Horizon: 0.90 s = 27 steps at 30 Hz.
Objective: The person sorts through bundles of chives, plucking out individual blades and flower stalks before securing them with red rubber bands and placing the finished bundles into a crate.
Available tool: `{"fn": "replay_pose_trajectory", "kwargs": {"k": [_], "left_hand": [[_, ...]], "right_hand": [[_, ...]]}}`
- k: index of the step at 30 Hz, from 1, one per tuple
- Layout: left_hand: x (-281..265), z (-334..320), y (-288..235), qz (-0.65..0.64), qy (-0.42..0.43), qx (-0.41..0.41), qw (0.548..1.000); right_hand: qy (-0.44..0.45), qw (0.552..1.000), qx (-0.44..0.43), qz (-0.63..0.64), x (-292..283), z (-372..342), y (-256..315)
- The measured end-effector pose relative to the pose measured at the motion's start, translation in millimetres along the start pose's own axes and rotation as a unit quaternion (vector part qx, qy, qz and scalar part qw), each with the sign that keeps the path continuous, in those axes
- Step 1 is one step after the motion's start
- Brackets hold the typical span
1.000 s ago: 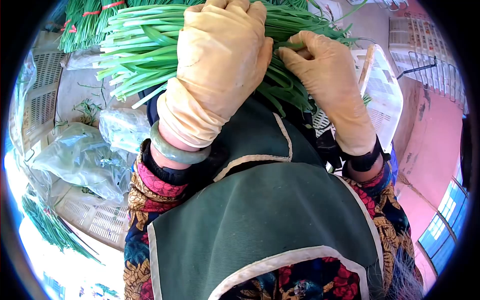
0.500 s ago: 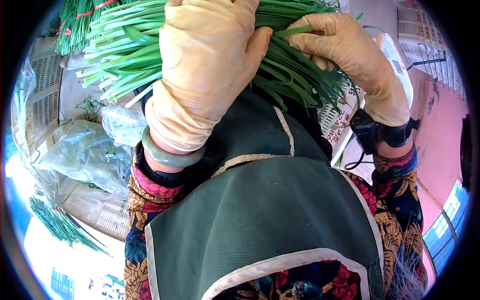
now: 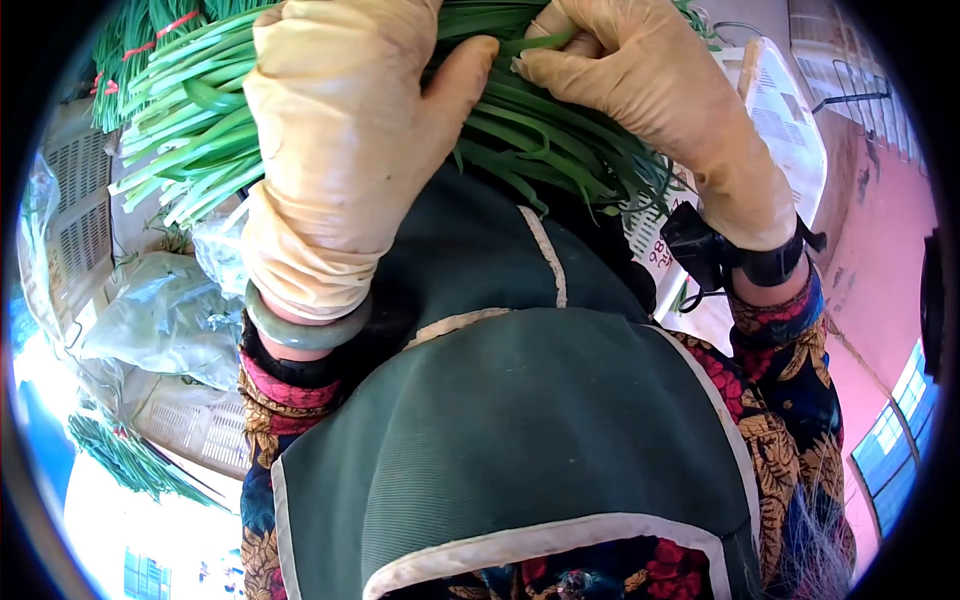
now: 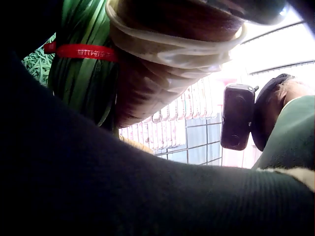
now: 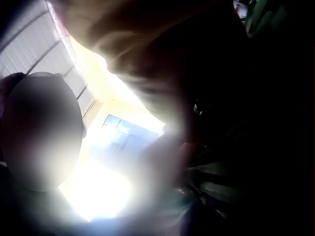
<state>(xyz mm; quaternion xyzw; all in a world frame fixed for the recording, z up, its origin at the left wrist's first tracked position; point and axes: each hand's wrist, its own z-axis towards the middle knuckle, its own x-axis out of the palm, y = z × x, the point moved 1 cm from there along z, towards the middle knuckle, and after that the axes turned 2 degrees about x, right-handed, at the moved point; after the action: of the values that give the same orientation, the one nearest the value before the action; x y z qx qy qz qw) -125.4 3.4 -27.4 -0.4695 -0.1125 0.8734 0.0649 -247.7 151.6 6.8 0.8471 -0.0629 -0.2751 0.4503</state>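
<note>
A thick bundle of garlic chives (image 3: 195, 110) lies across the lap at the top of the head view, pale stems left, dark leaves right. My gloved left hand (image 3: 345, 140) grips it from above; the thumb reaches along the near side and the other fingers run out of frame. Thumb and forefinger of my gloved right hand (image 3: 650, 90) pinch a chive leaf (image 3: 542, 43) above the bundle's leafy half. In the left wrist view a red band (image 4: 86, 51) circles chives beside the left glove. The right wrist view is mostly dark and blurred.
Red-tied chive bunches (image 3: 140, 60) stand at upper left. Clear plastic bags (image 3: 165, 320) lie left of the lap, near slatted crates (image 3: 80, 220). At right are a white crate (image 3: 790, 130) and a metal hook (image 3: 850, 98). Another bunch (image 3: 135, 455) is at lower left.
Both hands and the bundle have shifted left in the head view. The right hand first moved right and away from the left hand, then came back toward it, pinching a leaf.
</note>
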Motion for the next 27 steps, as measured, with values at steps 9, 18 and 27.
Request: {"fn": "replay_pose_trajectory", "kwargs": {"k": [9, 18, 27], "left_hand": [[-4, 5, -10, -0.013, 0.011, 0.012, 1.0], [0, 11, -8, -0.106, 0.036, 0.004, 0.994], [-11, 7, -12, -0.042, 0.047, 0.017, 0.998]], "right_hand": [[0.013, 0.982, -0.014, 0.187, -30, -2, -43], [-0.072, 0.988, -0.122, 0.057, -65, -54, -58], [-0.129, 0.938, -0.178, -0.267, -14, -51, -33]]}}
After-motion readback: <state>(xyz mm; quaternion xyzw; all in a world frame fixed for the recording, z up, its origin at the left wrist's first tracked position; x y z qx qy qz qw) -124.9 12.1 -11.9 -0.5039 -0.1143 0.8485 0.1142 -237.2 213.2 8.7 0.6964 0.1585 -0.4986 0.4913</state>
